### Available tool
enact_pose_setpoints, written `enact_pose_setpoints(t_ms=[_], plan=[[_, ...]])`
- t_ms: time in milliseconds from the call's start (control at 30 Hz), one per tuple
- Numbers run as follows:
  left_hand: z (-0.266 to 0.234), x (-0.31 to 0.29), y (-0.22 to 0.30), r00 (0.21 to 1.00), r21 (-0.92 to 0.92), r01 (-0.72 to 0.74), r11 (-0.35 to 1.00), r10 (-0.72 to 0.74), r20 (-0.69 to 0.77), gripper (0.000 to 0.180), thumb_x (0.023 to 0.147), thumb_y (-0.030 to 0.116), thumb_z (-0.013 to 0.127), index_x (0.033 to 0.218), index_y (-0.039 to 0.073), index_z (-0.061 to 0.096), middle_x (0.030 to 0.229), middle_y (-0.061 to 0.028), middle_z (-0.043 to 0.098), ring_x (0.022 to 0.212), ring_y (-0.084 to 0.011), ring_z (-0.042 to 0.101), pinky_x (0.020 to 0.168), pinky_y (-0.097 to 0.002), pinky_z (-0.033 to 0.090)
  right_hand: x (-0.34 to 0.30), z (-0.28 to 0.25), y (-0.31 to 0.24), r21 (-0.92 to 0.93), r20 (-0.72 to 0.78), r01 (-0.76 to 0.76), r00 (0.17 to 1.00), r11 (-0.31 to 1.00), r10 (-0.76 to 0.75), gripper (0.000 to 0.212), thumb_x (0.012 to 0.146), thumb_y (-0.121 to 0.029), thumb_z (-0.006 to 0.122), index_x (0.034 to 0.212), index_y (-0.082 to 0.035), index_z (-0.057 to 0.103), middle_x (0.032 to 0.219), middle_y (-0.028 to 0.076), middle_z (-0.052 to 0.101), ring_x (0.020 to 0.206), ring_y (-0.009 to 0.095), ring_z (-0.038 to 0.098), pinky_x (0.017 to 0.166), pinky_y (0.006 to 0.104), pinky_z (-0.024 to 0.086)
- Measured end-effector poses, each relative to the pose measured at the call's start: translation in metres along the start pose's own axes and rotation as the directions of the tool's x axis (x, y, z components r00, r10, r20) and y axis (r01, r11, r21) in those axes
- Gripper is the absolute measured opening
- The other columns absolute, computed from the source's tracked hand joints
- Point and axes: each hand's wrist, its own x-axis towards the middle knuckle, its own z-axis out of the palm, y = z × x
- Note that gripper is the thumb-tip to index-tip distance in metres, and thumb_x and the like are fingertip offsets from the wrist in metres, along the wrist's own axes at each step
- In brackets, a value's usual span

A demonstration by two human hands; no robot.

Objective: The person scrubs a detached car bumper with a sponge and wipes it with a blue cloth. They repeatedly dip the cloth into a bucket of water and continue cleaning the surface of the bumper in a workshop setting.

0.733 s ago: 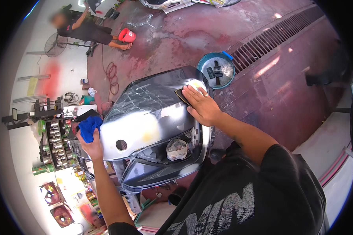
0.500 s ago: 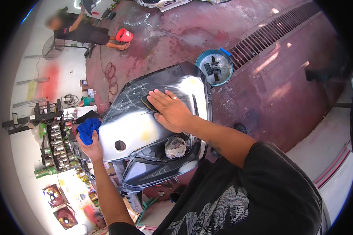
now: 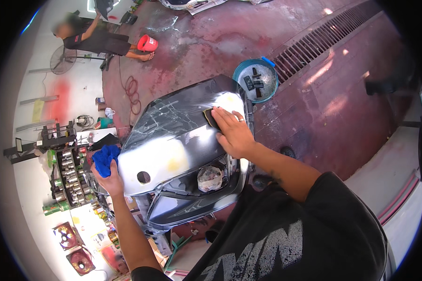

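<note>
A car bumper (image 3: 166, 117) stands in front of me, dark grey with blotchy white patches, pale streaks and a round hole. My right hand (image 3: 234, 133) lies flattened on its right part, pressing a dark sanding pad (image 3: 210, 119) with a yellowish edge; the palm hides most of the pad. At the bumper's left end, my left hand (image 3: 109, 181) grips a crumpled blue cloth (image 3: 105, 160) and rests against the edge. A whitish plastic bag (image 3: 210, 179) sits in the opening on the near side.
Beyond the bumper, a teal tub (image 3: 237, 75) holds greyish water and dark pieces. A drain grate (image 3: 319, 40) crosses the floor. Far left, a person (image 3: 101, 43) stands near a red bucket (image 3: 147, 43) and a fan (image 3: 62, 60). Racks of cans (image 3: 69, 173) are on the left.
My right hand has slid rightward across the bumper with the sanding pad, from the streaked dark area toward the white patch. My left hand stays put with the blue cloth.
</note>
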Motion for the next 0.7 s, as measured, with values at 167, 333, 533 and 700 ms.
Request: enact_pose_setpoints(t_ms=[167, 333, 533, 700], plan=[[0.005, 0.004, 0.01, 0.999, -0.039, -0.042, 0.998, 0.041, -0.012, 0.053, 0.096, 0.014, 0.085, 0.138, 0.001, 0.057, 0.121, -0.0116, 0.069, 0.106, -0.021, 0.067, 0.099, -0.0385, 0.055, 0.048, 0.016, -0.043, 0.103, -0.111, 0.057, 0.993, 0.993, -0.046, 0.076, 0.102, -0.027, 0.056, 0.169, 0.005, 0.037, 0.173, 0.027, 0.042, 0.163, 0.041, 0.037, 0.133, 0.0575, 0.026], [-0.001, 0.003, -0.014, 0.999, -0.061, -0.034, 0.998, 0.033, -0.01, 0.055, 0.095, 0.016, 0.086, 0.138, 0.001, 0.056, 0.12, -0.0128, 0.071, 0.105, -0.0223, 0.067, 0.097, -0.0397, 0.056, 0.028, -0.004, 0.01, 0.0, 0.026, 0.154, 0.988, 0.988, -0.154, 0.077, 0.102, -0.029, 0.056, 0.171, 0.0, 0.036, 0.175, 0.021, 0.042, 0.165, 0.035, 0.037, 0.135, 0.0591, 0.022], [0.001, 0.002, -0.001, 0.998, -0.066, -0.063, 0.996, 0.061, -0.033, 0.054, 0.096, 0.015, 0.086, 0.138, 0.0, 0.055, 0.119, -0.0127, 0.071, 0.106, -0.0213, 0.067, 0.099, -0.0399, 0.056, 0.05, 0.021, -0.029, 0.02, -0.047, 0.064, 0.997, 0.998, -0.063, 0.079, 0.106, -0.036, 0.052, 0.168, 0.01, 0.036, 0.176, 0.028, 0.037, 0.168, 0.038, 0.031, 0.136, 0.0578, 0.021], [0.004, 0.003, 0.007, 0.998, -0.043, -0.058, 0.997, 0.058, -0.003, 0.051, 0.096, 0.014, 0.086, 0.136, 0.0, 0.057, 0.12, -0.0126, 0.071, 0.105, -0.0215, 0.068, 0.098, -0.0399, 0.056, 0.058, 0.01, -0.024, -0.03, 0.052, 0.125, 0.991, 0.992, -0.123, 0.074, 0.109, -0.035, 0.048, 0.172, 0.002, 0.034, 0.181, 0.021, 0.032, 0.17, 0.033, 0.028, 0.137, 0.0585, 0.017]])
